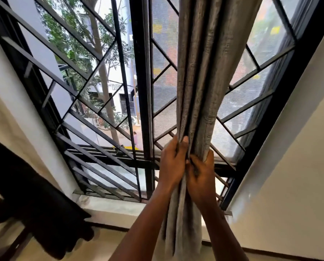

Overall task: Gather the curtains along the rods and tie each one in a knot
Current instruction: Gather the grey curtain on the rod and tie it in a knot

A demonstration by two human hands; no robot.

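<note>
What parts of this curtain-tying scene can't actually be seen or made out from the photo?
- Curtain rod: cut off by the top edge of the head view; the grey curtain runs out of frame.
- Curtain's lower end: cut off by the bottom edge.
- Fabric inside the grip: covered by the left hand and right hand.
- Building sign outside: too small and crossed by the window grille.

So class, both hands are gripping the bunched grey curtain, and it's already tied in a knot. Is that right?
Not quite. In the head view both hands, left and right, do grip the bunched grey curtain, but no knot is tied yet.
</note>
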